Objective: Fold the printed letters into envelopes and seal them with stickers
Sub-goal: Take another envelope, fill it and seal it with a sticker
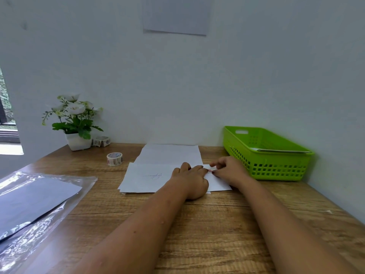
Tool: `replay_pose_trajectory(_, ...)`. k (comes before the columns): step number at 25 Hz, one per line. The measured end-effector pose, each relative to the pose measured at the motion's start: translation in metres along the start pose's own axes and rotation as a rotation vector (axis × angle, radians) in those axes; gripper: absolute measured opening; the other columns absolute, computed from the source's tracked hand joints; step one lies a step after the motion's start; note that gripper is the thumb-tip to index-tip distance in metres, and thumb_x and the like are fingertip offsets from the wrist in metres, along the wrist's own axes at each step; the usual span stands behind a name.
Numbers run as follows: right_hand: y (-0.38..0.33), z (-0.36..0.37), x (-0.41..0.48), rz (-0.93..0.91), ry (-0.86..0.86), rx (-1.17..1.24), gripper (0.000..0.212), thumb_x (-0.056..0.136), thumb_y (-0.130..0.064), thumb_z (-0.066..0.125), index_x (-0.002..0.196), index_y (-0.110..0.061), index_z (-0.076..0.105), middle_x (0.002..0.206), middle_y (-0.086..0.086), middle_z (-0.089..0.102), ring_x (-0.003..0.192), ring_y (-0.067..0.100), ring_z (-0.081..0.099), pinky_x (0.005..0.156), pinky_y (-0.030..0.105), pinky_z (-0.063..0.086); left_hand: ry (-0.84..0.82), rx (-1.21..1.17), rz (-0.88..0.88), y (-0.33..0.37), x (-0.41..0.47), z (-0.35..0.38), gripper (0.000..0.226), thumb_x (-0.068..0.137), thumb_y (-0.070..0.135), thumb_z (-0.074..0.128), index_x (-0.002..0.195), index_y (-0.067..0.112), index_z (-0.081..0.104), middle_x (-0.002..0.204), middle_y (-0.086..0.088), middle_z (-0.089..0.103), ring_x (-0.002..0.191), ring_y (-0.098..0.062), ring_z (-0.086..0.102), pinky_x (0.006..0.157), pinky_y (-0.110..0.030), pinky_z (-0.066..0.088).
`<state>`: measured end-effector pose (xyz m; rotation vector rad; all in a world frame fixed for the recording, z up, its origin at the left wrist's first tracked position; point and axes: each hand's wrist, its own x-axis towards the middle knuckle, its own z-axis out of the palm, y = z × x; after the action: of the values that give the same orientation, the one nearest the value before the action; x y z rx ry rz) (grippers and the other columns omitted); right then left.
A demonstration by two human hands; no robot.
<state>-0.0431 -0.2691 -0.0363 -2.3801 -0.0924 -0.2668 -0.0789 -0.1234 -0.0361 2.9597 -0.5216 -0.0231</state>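
A white folded letter [146, 177] with a small scribble lies on the wooden desk [207, 224], over another white sheet [169, 154] that reaches toward the wall. My left hand [190, 180] presses flat on the right part of the folded letter. My right hand [230, 171] rests on its right end, fingertips pinched at the paper's upper edge beside my left fingertips. A roll of patterned sticker tape [114, 159] stands left of the sheets. A second roll [101, 141] sits by the plant pot.
A green plastic basket [276, 167] with paper inside stands at the right against the wall. A potted white-flower plant [76, 123] sits at the back left. A clear plastic sleeve holding dark sheets [33, 202] lies at the left front.
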Motion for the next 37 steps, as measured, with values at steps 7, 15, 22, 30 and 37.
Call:
replay_pose_trajectory(7,0.001,-0.007,-0.004,-0.013,0.081,-0.011,0.023,0.078,0.001,0.068,0.095,-0.015,0.067,0.077,-0.003,0.061,0.084,0.014,0.057,0.057,0.013,0.036,0.061,-0.075,0.01,-0.002,-0.001,0.003,0.051,0.096,0.027,0.027,0.147,0.027,0.023,0.153,0.003,0.027,0.133,-0.023,0.022,0.107,-0.04,0.021)
replay_pose_trajectory(15,-0.003,-0.012,-0.01,-0.023,0.008,-0.176,0.026,0.089,-0.003,0.055,0.102,-0.015,0.075,0.113,0.003,0.069,0.105,0.018,0.06,0.083,0.017,0.041,0.076,-0.149,0.021,-0.005,0.0,0.002,0.043,0.093,0.023,0.031,0.135,0.034,0.037,0.146,0.005,0.038,0.128,-0.023,0.027,0.101,-0.04,0.025)
replay_pose_trajectory(22,-0.007,-0.007,-0.009,-0.052,-0.129,-0.464,0.052,0.091,0.0,0.037,0.131,-0.027,0.056,0.142,0.01,0.045,0.127,0.029,0.047,0.107,0.034,0.039,0.025,-0.074,-0.006,-0.004,0.003,0.0,0.051,0.094,0.028,0.027,0.144,0.04,0.026,0.153,0.01,0.028,0.131,-0.025,0.024,0.106,-0.042,0.023)
replay_pose_trajectory(30,-0.013,-0.013,-0.015,-0.064,-0.153,-0.474,0.053,0.088,0.001,0.038,0.123,-0.031,0.062,0.132,0.007,0.054,0.117,0.026,0.054,0.096,0.03,0.044,0.01,-0.032,-0.078,-0.004,0.014,-0.003,0.053,0.093,0.034,0.027,0.146,0.035,0.024,0.154,0.009,0.024,0.133,-0.028,0.02,0.107,-0.044,0.02)
replay_pose_trajectory(37,-0.015,-0.016,-0.021,-0.08,-0.186,-0.536,0.063,0.087,0.001,0.036,0.123,-0.046,0.056,0.131,0.003,0.054,0.117,0.025,0.053,0.091,0.035,0.047,0.03,0.007,-0.06,-0.006,0.014,0.001,0.054,0.095,0.035,0.023,0.148,0.029,0.02,0.156,0.007,0.02,0.134,-0.027,0.02,0.108,-0.042,0.018)
